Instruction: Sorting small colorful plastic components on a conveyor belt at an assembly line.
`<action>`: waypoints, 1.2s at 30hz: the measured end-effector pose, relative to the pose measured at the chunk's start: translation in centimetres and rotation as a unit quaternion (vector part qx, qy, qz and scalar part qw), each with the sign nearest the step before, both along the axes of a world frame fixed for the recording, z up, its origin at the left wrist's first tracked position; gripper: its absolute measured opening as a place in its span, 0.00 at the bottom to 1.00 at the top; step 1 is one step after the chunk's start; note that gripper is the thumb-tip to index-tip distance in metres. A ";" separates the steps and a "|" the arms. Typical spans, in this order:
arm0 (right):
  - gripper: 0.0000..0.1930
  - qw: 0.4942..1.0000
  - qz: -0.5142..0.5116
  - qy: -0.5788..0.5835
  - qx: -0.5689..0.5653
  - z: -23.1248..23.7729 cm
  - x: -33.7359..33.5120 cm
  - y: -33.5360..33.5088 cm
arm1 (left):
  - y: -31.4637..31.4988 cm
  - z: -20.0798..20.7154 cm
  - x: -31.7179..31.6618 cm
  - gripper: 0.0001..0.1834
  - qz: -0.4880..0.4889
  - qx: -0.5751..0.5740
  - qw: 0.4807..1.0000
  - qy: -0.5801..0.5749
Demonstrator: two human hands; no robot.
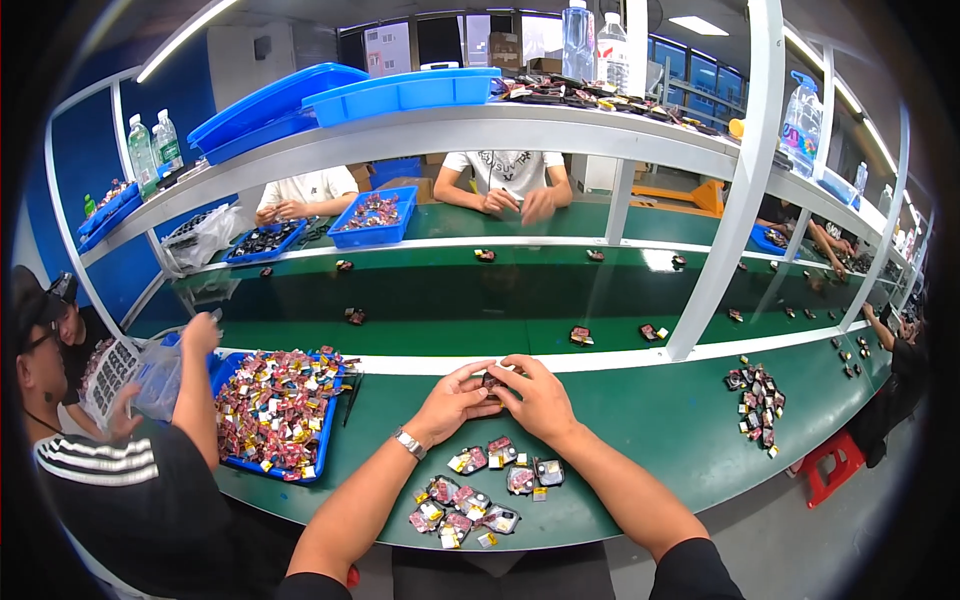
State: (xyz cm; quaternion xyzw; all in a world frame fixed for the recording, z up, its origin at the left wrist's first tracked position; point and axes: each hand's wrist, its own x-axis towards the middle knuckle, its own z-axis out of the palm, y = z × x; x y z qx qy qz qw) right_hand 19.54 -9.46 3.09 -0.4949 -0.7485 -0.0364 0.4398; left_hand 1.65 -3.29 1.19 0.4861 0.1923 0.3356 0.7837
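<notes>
My left hand (452, 402), with a metal-banded watch on its wrist, and my right hand (538, 402) meet above the green table (390, 500). Their fingers are closed around a small dark electronic part (491, 382), mostly covered by the fingertips. Between my forearms lies a loose cluster of small electronic assemblies (465, 497) with reddish boards, dark casings and white-and-yellow pieces. To the left of my left hand stands a blue tray (326, 440) heaped with similar red, white and yellow pieces. Beside its right edge is a thin black tool (352, 398), perhaps tweezers.
A dark green conveyor belt (450, 300) carries scattered assemblies beyond a white rail (400, 365). At right are another pile of assemblies (757, 405) and a slanted white post (725, 190). Overhead, a shelf (420, 140) bears blue trays and bottles. Co-workers sit opposite and at left.
</notes>
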 end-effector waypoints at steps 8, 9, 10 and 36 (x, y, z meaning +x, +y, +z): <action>0.12 0.996 0.067 -0.061 0.004 0.4 1.2 0.0 | -0.2 -0.5 0.1 0.13 0.012 -0.013 1.000 0.025; 0.11 0.994 0.085 -0.068 0.001 0.4 1.3 0.1 | -0.1 -0.5 0.1 0.12 0.019 -0.014 0.999 0.025; 0.11 0.994 0.085 -0.066 0.001 0.4 1.2 0.1 | 0.0 -0.6 0.0 0.12 0.026 -0.015 0.999 0.024; 0.05 0.982 0.116 0.055 -0.141 -0.3 1.8 0.2 | 0.2 -0.7 -0.2 0.20 -0.041 0.004 0.999 0.018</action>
